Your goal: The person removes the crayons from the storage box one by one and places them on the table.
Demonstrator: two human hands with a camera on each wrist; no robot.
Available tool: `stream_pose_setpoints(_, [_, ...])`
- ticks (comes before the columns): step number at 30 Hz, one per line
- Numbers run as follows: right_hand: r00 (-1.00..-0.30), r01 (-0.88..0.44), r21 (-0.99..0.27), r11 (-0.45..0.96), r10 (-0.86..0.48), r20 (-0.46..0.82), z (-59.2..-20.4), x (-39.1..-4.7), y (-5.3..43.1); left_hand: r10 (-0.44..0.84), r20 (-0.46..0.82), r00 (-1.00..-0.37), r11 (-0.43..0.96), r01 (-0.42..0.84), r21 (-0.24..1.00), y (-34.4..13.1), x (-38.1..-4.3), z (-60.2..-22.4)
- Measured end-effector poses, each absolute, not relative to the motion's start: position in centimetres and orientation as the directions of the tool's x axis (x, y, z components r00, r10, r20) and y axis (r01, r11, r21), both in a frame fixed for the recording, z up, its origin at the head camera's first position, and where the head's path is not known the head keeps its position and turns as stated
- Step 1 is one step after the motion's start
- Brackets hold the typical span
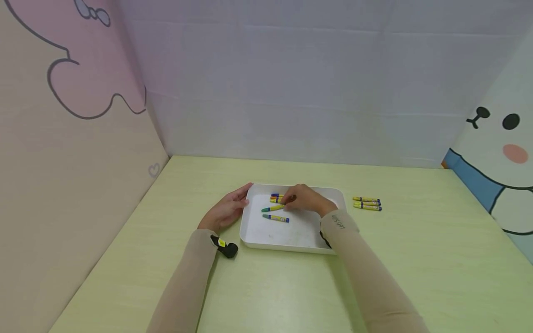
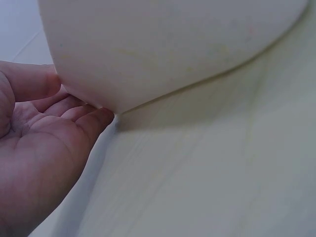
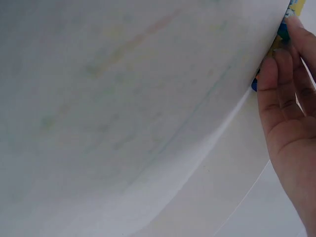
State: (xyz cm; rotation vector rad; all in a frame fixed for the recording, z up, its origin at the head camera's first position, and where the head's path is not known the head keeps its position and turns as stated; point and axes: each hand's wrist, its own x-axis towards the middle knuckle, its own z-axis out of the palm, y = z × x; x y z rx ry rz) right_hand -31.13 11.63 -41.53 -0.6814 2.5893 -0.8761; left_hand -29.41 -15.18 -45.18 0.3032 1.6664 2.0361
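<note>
A white tray lies on the table, and my left hand holds it at the left rim. In the left wrist view that hand's thumb and fingertips meet the tray's wall near its lower edge. Over the tray my right hand pinches the end of a green-tipped crayon in a yellow wrapper. Another green crayon lies nearer the front. Behind, blue, orange and yellow crayons lie side by side, their right ends hidden by the right hand.
Three yellow-wrapped crayons lie in a group on the pale table, right of the tray. Coloured smears mark the tray's floor. A pale cloth wall stands behind the table, with printed panels at both sides.
</note>
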Motion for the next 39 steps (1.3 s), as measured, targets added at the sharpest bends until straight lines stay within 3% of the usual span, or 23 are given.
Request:
stream_pose_setpoints(27, [-0.848,-0.352,-0.554,0.755,-0.507,-0.152,-40.9,-30.6,10.8,0.493,-0.136,-0.860,-0.113,-0.218,0.969,-15.0,-29.5,-45.1])
stream_pose_setpoints(39, [-0.844,-0.395,-0.538,0.745,-0.526,-0.109,-38.5,-29.9,11.6,0.499,-0.127,-0.857,-0.137,-0.223,0.965,-15.1,-29.6,-45.3])
